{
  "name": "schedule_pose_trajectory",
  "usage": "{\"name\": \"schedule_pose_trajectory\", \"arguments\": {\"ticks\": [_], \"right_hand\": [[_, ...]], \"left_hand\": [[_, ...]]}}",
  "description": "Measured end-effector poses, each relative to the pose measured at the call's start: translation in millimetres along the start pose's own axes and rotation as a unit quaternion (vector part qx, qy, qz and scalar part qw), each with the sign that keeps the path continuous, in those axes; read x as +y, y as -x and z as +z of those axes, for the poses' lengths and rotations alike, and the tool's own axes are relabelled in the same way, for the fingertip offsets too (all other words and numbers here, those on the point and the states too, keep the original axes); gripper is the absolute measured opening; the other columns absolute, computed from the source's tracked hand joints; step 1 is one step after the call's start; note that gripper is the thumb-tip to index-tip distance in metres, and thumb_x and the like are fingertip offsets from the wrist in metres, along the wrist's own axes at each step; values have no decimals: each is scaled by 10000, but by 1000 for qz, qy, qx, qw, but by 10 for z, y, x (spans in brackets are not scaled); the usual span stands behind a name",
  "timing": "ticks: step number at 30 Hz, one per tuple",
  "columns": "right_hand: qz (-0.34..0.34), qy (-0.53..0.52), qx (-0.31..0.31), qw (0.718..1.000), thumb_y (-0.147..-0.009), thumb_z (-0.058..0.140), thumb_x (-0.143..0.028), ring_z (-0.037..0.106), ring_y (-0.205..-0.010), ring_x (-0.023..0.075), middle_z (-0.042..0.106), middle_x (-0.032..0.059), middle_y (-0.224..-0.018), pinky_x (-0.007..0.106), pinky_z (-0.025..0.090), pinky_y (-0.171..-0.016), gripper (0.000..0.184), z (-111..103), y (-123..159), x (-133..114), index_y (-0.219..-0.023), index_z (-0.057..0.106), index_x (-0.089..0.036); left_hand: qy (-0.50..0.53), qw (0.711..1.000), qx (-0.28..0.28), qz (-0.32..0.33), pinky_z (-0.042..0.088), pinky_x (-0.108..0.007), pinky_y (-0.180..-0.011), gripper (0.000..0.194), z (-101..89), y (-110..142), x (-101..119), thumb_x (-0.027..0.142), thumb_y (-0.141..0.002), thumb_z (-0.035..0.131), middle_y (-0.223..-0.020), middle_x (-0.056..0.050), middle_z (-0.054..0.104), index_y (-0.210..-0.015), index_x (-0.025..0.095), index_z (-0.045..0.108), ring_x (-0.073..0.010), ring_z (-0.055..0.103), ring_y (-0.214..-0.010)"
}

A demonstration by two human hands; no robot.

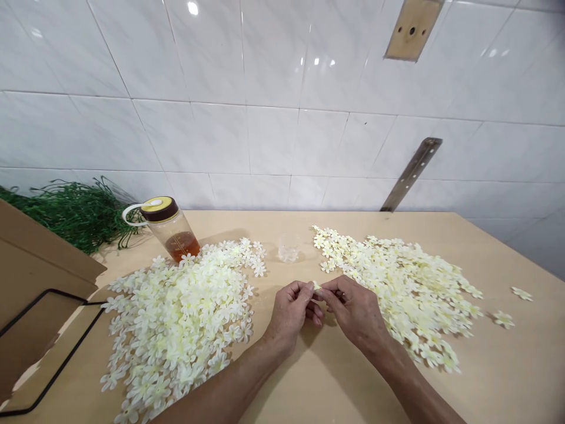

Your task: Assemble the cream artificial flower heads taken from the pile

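Note:
My left hand (291,312) and my right hand (353,309) meet over the middle of the pale wooden table (318,377). Both pinch one small cream fabric flower (316,287) between their fingertips; most of it is hidden by the fingers. A big heap of the same white-and-cream flowers (180,318) lies to the left of my hands. A second spread of flowers (406,288) lies to the right, close by my right hand.
A bottle with amber liquid and a brown-yellow lid (170,229) stands at the back left. A small clear cup (289,247) sits between the heaps. Green plastic stems (70,212) and a cardboard box (39,277) lie left. White tiled wall behind.

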State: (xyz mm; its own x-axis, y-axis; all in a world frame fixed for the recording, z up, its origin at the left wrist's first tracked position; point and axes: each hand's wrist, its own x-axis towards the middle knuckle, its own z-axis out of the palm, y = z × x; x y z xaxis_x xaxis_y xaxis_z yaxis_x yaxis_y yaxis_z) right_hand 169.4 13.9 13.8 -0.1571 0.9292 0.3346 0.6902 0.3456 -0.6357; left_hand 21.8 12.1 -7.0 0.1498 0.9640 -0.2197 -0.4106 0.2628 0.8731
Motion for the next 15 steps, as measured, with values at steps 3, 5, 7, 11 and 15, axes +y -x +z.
{"name": "schedule_pose_trajectory", "arguments": {"ticks": [3, 5, 7, 11, 15], "right_hand": [[33, -2, 8, 999, -877, 586, -467, 604, -616, 180, 675, 38, -695, 294, 468, -594, 300, 1, -9, -16, -707, 666, -232], [58, -8, 6, 998, -862, 600, -473, 613, -612, 182, 682, 36, -694, 296, 475, -593, 299, 3, -17, -17, -699, 673, -232], [63, -23, -7, 998, -858, 606, -454, 629, -637, 188, 693, 39, -732, 301, 493, -610, 270, 8, -23, -4, -728, 681, -230], [35, -64, -44, 996, -862, 605, -432, 634, -703, 191, 677, 56, -817, 291, 523, -601, 240, -7, -25, 37, -950, 679, -222], [-15, -65, -93, 993, -893, 562, -423, 620, -759, 189, 654, 80, -921, 268, 520, -551, 322, -93, -37, 55, -1141, 664, -245]], "left_hand": [[13, 1000, -11, -2, 436, -224, -464, 390, -13, 1, -1, 514, -776, 673, -554, -28, 618, -745, 131, 603, -112, 553, -455], [21, 1000, -18, 0, 438, -224, -464, 379, -21, 2, 1, 503, -768, 683, -596, -35, 634, -761, 132, 603, -117, 566, -481], [9, 1000, -15, 8, 431, -220, -462, 361, -27, 0, 5, 480, -773, 686, -598, -31, 635, -781, 129, 605, -107, 551, -463], [-22, 1000, -10, 17, 417, -216, -462, 356, -38, -15, 6, 481, -797, 660, -531, -9, 608, -775, 131, 599, -88, 508, -409], [-51, 998, -29, 8, 407, -220, -426, 408, -41, -32, -24, 542, -780, 649, -502, -5, 591, -735, 142, 583, -97, 496, -381]]}}
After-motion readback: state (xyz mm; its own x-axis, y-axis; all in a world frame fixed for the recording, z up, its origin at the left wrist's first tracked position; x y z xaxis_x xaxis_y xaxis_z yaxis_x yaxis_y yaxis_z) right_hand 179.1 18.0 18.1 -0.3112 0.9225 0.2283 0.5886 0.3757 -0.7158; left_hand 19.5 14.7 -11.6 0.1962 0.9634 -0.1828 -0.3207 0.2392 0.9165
